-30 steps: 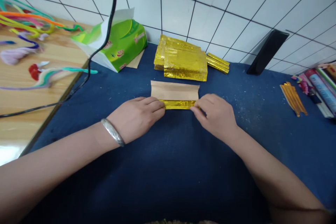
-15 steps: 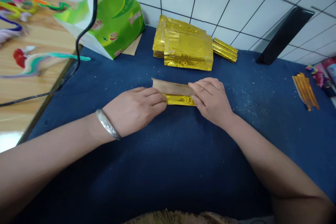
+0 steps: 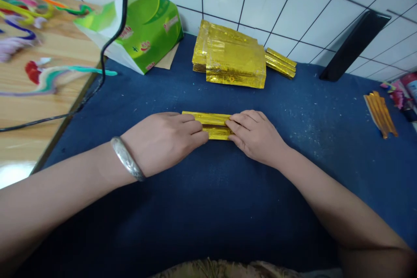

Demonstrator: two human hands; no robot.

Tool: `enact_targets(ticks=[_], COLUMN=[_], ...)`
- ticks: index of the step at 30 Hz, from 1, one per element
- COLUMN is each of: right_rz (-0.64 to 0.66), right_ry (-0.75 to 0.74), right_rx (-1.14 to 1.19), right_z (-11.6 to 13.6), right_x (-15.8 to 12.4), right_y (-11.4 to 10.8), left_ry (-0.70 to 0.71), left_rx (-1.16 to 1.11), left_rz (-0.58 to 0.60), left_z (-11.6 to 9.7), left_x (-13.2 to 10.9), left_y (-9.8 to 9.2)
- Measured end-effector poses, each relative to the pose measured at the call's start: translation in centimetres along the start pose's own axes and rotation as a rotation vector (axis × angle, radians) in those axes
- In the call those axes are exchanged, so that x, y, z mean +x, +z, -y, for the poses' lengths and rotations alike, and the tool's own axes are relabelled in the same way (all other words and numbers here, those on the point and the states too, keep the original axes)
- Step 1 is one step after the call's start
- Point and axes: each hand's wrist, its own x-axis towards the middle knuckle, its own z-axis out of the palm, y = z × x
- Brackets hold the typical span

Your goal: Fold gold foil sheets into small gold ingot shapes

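A sheet of gold foil paper [image 3: 215,119], folded into narrow lengthwise strips, lies across the dark blue tabletop in front of me. My left hand [image 3: 172,139], with a silver bangle on its wrist, grips the sheet's left end with fingers closed. At the right end, my right hand [image 3: 252,137] pinches the folds between thumb and fingers. A dark crease runs between the upper and lower gold bands. Both palms face down, and the fingertips hide the ends of the lower band. Behind the hands sits a stack of gold foil paper [image 3: 236,58].
Folded gold strips [image 3: 282,63] lie right of the stack, more strips [image 3: 381,114] at far right. A black bar-shaped object [image 3: 355,45] leans on the tiled wall. A green package [image 3: 146,30] stands back left, behind a black cable [image 3: 103,61]. Colourful fuzzy stems [image 3: 26,8] cover the wooden table.
The brown back flap that stood up behind the gold strip is folded over, so gold now shows on both bands. My right hand has shifted slightly left and nearer to me.
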Motion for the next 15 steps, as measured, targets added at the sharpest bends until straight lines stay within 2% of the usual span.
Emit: enact_targets(ticks=[4, 9, 15], right_rz=[0.022, 0.036, 0.041], right_ry=[0.001, 0.002, 0.03], right_rx=[-0.014, -0.024, -0.04], right_z=[0.44, 0.44, 0.84], right_x=[0.04, 0.03, 0.01], right_y=[-0.19, -0.31, -0.35], left_ry=[-0.091, -0.141, -0.123], left_rx=[0.058, 0.133, 0.165], left_rz=[-0.072, -0.012, -0.041], left_z=[-0.31, -0.34, -0.9], left_x=[0.09, 0.48, 0.49], left_y=[0.62, 0.82, 0.22])
